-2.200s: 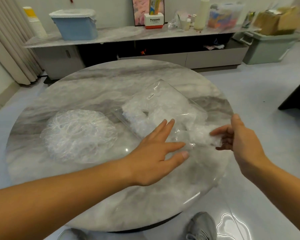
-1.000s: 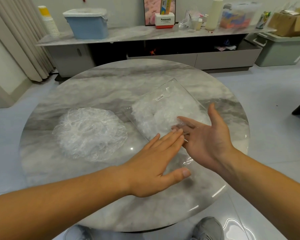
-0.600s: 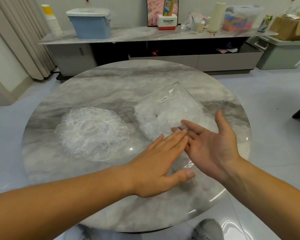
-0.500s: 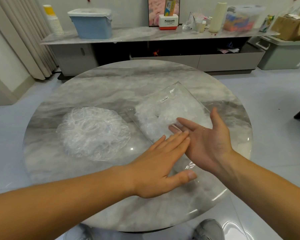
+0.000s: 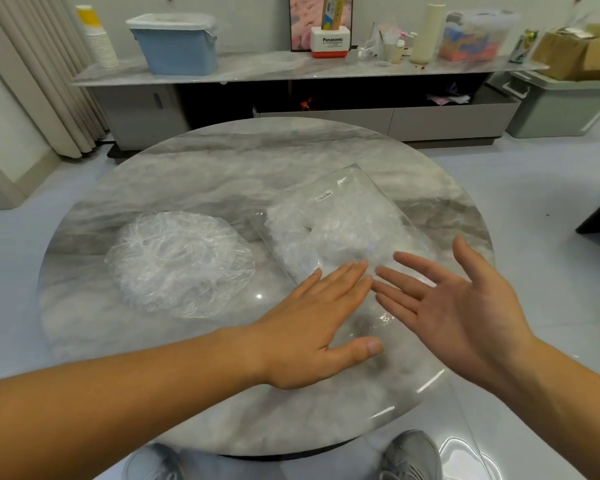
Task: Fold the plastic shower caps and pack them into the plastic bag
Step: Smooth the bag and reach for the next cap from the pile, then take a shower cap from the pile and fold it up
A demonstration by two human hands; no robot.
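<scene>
A clear plastic bag (image 5: pixel 340 223) lies on the round marble table (image 5: pixel 222 168), stuffed with white crumpled shower caps. One loose shower cap (image 5: pixel 179 261) lies spread out to its left. My left hand (image 5: pixel 312 323) lies flat, palm down, on the near end of the bag, fingers straight. My right hand (image 5: pixel 454 306) hovers just right of it with its palm turned up and inward, fingers spread and straight, fingertips close to those of my left hand. It holds nothing.
A long low cabinet (image 5: pixel 291 67) behind the table carries a blue bin (image 5: pixel 175 43), stacked cups (image 5: pixel 97 39), boxes and bottles. A grey storage tub (image 5: pixel 561 102) stands at the far right. My shoes (image 5: pixel 413 455) show under the table's near edge.
My right hand has drawn back out of the bag's mouth toward me and to the right, empty and open. My left hand keeps pressing the bag's near end.
</scene>
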